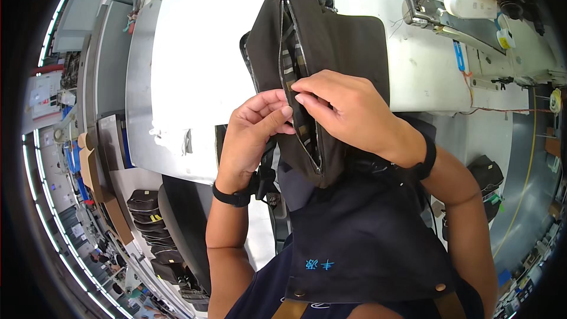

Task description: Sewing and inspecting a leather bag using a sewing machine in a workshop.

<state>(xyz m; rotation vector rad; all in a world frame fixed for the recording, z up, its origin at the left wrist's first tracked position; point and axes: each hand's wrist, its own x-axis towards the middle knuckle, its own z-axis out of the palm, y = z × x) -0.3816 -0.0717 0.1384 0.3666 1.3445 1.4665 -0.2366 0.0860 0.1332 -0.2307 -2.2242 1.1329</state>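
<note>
A dark brown fabric bag [360, 47] lies across the near edge of the white worktable, its lower end close to my apron. Its long metal zipper [280, 41] is undone, and a striped lining [287, 62] shows in the gap. With thumb and fingers, my left hand [245, 136] pinches the left zipper edge about midway down. My right hand [360, 109] reaches over the opening from the right, its thumb and forefinger closed at that same edge, just above the left fingertips. The right palm covers part of the right zipper edge.
A sewing machine [469, 6] stands at the far right of the white worktable [207, 41]. Near it are a blue-handled tool [459, 56] and a reddish cord. Dark bags are stacked [147, 212] at lower left; another dark bag [485, 174] sits at right, below table height.
</note>
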